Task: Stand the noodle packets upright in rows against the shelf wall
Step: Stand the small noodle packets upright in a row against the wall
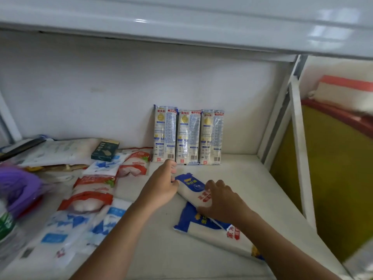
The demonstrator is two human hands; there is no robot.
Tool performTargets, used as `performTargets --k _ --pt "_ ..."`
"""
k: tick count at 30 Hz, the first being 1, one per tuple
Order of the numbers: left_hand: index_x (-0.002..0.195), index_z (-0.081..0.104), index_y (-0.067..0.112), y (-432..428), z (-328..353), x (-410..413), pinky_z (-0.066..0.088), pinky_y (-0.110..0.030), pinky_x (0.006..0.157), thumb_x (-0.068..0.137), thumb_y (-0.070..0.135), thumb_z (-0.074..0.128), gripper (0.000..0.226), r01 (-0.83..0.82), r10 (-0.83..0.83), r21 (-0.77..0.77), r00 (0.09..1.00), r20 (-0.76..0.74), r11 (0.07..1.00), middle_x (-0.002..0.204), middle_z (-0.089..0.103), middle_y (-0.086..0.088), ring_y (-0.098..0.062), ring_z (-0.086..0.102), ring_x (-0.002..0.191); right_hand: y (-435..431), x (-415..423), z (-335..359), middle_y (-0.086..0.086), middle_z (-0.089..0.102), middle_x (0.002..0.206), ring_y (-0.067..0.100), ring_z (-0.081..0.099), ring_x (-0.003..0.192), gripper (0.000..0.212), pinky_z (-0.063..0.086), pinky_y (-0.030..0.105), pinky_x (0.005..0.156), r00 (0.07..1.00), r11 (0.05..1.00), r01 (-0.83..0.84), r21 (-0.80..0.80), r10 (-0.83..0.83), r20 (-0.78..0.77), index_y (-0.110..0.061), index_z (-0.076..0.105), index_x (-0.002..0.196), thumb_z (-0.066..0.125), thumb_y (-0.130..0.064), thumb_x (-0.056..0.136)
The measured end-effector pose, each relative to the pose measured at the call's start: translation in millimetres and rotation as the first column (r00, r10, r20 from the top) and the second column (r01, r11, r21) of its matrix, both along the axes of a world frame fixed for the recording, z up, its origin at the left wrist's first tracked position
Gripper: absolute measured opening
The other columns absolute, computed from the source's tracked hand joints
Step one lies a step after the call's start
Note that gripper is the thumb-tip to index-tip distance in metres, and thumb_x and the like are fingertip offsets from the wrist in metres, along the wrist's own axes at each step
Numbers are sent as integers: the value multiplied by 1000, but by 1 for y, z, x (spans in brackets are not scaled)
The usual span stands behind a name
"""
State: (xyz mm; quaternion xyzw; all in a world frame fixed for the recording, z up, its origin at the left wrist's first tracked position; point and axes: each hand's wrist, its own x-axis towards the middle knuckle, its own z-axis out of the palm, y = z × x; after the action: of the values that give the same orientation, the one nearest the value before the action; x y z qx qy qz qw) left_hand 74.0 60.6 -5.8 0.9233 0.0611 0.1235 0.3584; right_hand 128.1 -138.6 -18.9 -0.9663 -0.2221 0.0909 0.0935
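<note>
Three noodle packets [188,136] stand upright side by side against the white back wall [101,93]. In front of them a blue-and-white noodle packet [194,189] lies flat on the shelf. My left hand [161,186] grips its far end, and my right hand [222,201] presses on its middle. A second blue-and-white packet [212,233] lies flat underneath, closer to me, partly hidden by my right forearm.
Red-and-white bags [90,197] and blue-and-white bags [84,225] lie flat on the left. A dark green box [105,150] and a purple object [18,186] are further left. The white shelf post [300,148] borders the right side; another shelf [181,25] hangs overhead.
</note>
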Motion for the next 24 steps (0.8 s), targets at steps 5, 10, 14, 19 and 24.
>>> performTargets --k 5,10,14,19,24 --pt "133 49 20 -5 -2 1 52 -31 93 98 13 58 37 47 -33 151 995 -89 987 131 59 2 -14 61 113 22 1 -12 7 47 135 30 53 122 81 52 47 96 989 996 -5 -89 18 146 -24 31 147 61 -62 82" --pt "108 62 24 -5 -8 -1 51 -31 79 99 19 56 12 117 -48 390 982 -181 913 112 65 4 -15 64 97 45 4 -13 10 47 135 31 51 121 66 48 46 96 967 979 -30 -204 80 241 -19 37 146 64 -42 91" --pt "111 63 24 -6 -12 -1 49 -28 74 100 20 56 14 131 -52 416 979 -195 900 108 67 3 -16 65 94 54 11 -18 9 52 129 28 54 114 55 48 38 86 954 971 -22 -240 92 284 -17 47 141 69 -31 93" --pt "119 63 23 -4 -14 -3 42 -24 73 100 19 57 20 140 -48 447 976 -211 883 118 67 3 -16 64 100 52 21 -14 8 60 120 26 61 105 45 46 32 74 934 975 -72 -212 140 328 -14 51 135 66 -28 95" --pt "121 64 22 -5 -14 -5 43 -25 75 100 19 56 22 153 -49 449 971 -235 880 121 66 1 -17 64 102 45 26 -12 5 64 114 24 65 99 43 49 32 73 922 982 -107 -154 156 353 -17 53 132 63 -36 95"
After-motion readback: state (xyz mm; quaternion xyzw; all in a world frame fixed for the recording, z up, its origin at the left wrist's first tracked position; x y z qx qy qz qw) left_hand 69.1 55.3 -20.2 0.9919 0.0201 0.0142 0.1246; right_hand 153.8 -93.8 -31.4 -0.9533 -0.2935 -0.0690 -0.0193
